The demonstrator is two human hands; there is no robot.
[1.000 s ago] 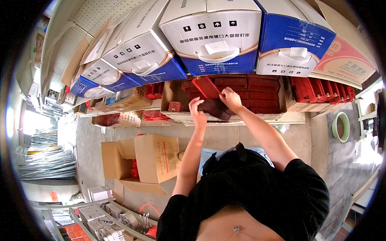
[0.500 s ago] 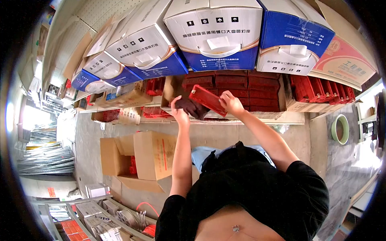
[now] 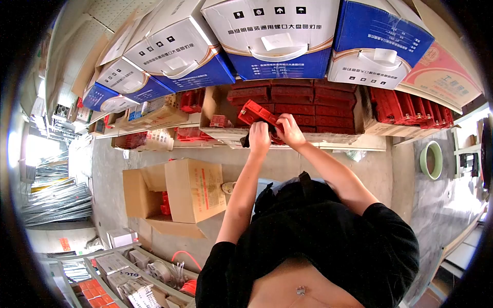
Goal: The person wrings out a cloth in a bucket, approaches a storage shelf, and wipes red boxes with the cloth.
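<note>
My right hand point(image 3: 290, 131) is closed on the near end of a red plastic box point(image 3: 255, 112), a long, shallow one tilted over the shelf. Close beside it, my left hand point(image 3: 259, 137) is closed around a dark cloth point(image 3: 246, 140), most of it hidden by the fingers. The cloth is up against the near side of the red box. Both hands are in front of an open carton point(image 3: 209, 109) on the shelf, which holds rows of stacked red boxes point(image 3: 335, 111) with a dusty look.
Blue-and-white cartons point(image 3: 277, 38) line the upper shelf. To the right, another carton holds upright red boxes point(image 3: 405, 109). An open cardboard box point(image 3: 195, 190) with red pieces inside stands on the floor. A green tub point(image 3: 431, 160) is at right, metal rods point(image 3: 59, 205) at left.
My left hand has moved right with the cloth, bringing it against the red box. The red box has turned and shifted slightly. The view has moved a little.
</note>
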